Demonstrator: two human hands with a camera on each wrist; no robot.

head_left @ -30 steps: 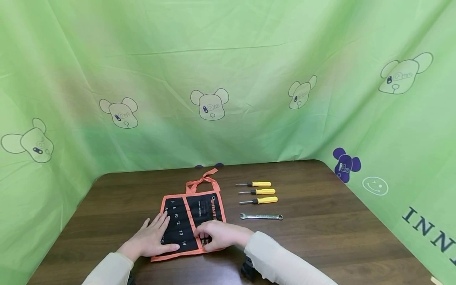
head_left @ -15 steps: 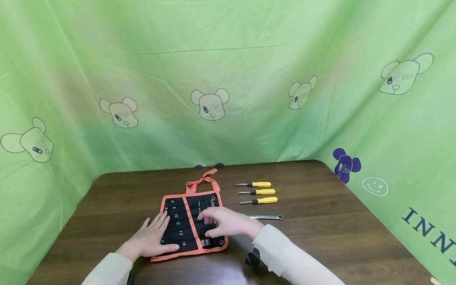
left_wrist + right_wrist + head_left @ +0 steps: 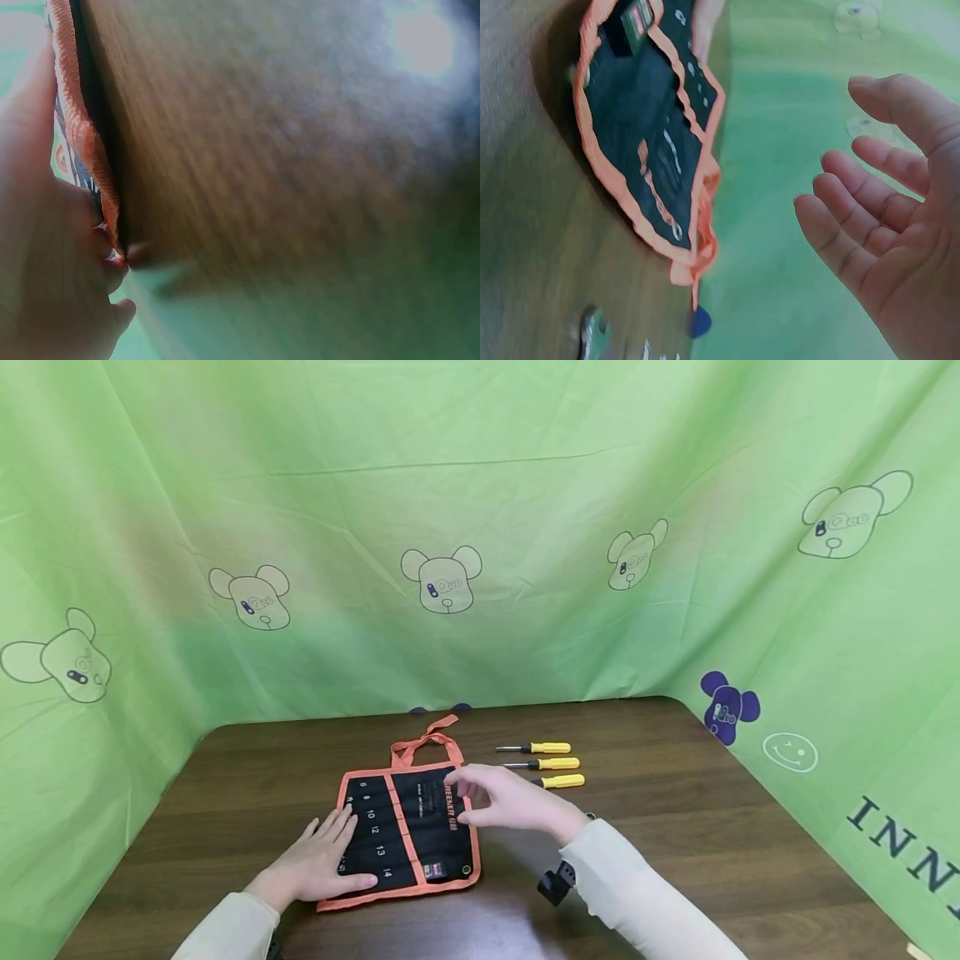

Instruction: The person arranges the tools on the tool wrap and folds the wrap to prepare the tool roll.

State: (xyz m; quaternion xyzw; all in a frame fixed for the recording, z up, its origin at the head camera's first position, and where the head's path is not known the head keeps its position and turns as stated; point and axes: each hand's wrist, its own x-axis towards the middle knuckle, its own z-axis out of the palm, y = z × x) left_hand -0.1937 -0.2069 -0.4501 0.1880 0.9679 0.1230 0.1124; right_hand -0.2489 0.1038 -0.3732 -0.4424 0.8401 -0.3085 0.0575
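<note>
A black tool pouch with orange trim (image 3: 438, 835) lies unrolled, its pockets printed with sizes. My left hand (image 3: 315, 860) rests flat on its left part, fingers spread; the left wrist view shows that hand (image 3: 45, 247) along the orange edge. Over the pouch's right edge is my right hand (image 3: 517, 797), fingers loosely bent and holding nothing. The right wrist view shows that palm (image 3: 900, 247) empty, with thumb and fingers apart. A wrench (image 3: 592, 334) shows one end there; in the head view the right hand and wrist hide most of it.
Three yellow-handled screwdrivers (image 3: 558, 763) lie in a row right of the pouch, the nearest one's shaft covered by the right hand. An orange tie strap (image 3: 427, 739) trails from the pouch's far edge. Green printed cloth (image 3: 480, 652) hangs behind the brown wooden table (image 3: 712, 852).
My right hand has left the pouch's lower pocket area and moved away and to the right, uncovering the small label there and covering the wrench. My left hand has stayed put.
</note>
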